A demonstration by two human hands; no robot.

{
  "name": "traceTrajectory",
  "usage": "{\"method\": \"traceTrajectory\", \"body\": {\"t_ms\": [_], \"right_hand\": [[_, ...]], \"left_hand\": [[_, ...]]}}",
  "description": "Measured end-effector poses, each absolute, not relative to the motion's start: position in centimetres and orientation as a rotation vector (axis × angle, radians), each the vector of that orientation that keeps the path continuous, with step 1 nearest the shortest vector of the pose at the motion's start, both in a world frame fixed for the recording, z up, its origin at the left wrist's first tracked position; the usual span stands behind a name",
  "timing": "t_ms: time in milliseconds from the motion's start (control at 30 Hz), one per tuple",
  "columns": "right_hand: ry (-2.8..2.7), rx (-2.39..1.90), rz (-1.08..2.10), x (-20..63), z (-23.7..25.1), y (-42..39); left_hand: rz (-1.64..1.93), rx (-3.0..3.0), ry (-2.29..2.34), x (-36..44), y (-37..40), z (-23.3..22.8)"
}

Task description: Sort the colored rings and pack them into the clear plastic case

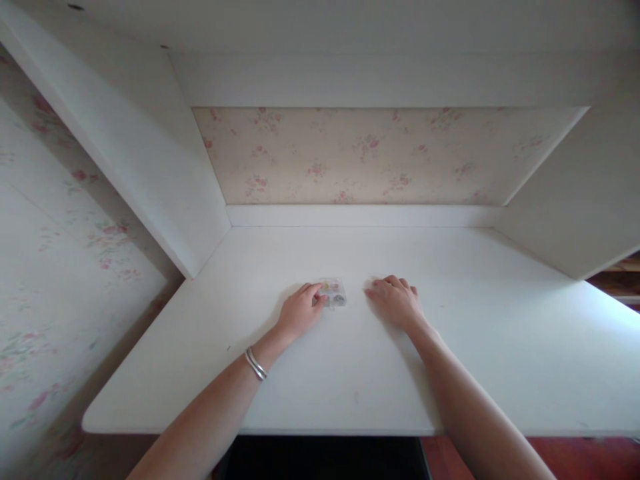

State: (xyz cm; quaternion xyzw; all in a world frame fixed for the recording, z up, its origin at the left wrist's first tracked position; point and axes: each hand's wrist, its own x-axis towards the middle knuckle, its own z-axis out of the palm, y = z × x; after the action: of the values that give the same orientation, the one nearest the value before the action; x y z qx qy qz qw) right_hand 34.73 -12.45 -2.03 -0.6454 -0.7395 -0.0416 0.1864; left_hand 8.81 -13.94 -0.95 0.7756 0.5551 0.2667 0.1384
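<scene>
On the white desk lies a small clear plastic box [336,293] with compartments. Little coloured and greyish pieces show inside, too small to name. My left hand [301,310] grips the box at its left side, thumb and forefinger closed on its edge. To the right of the box, a short gap away, my right hand [397,301] rests low over the desk with its fingers curled. A faint clear edge shows by its fingertips, but what it holds is hidden. Silver bangles [256,364] circle my left wrist.
The white desk [320,387] has side panels left [150,160] and right [565,180], with a shelf [350,73] overhead. Floral wallpaper [340,157] covers the wall behind. Below the front edge are a dark surface [325,460] and a reddish floor [580,460].
</scene>
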Motion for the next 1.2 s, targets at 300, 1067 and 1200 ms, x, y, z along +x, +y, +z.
{"method": "traceTrajectory", "body": {"t_ms": [300, 1067, 1200], "right_hand": [[-1.768, -1.607, -0.138, 34.2, -1.2, -12.6], [-1.228, -1.437, 1.02, 28.4, -3.3, -12.9], [-1.397, -1.516, 0.964, 28.6, -3.7, -12.8]], "left_hand": [[0.768, 2.22, 1.585, 9.0, -14.5, -0.7], [0.739, 2.117, 1.532, 8.9, -13.3, -1.4], [0.749, 2.105, 1.501, 8.7, -13.0, -1.7]]}}
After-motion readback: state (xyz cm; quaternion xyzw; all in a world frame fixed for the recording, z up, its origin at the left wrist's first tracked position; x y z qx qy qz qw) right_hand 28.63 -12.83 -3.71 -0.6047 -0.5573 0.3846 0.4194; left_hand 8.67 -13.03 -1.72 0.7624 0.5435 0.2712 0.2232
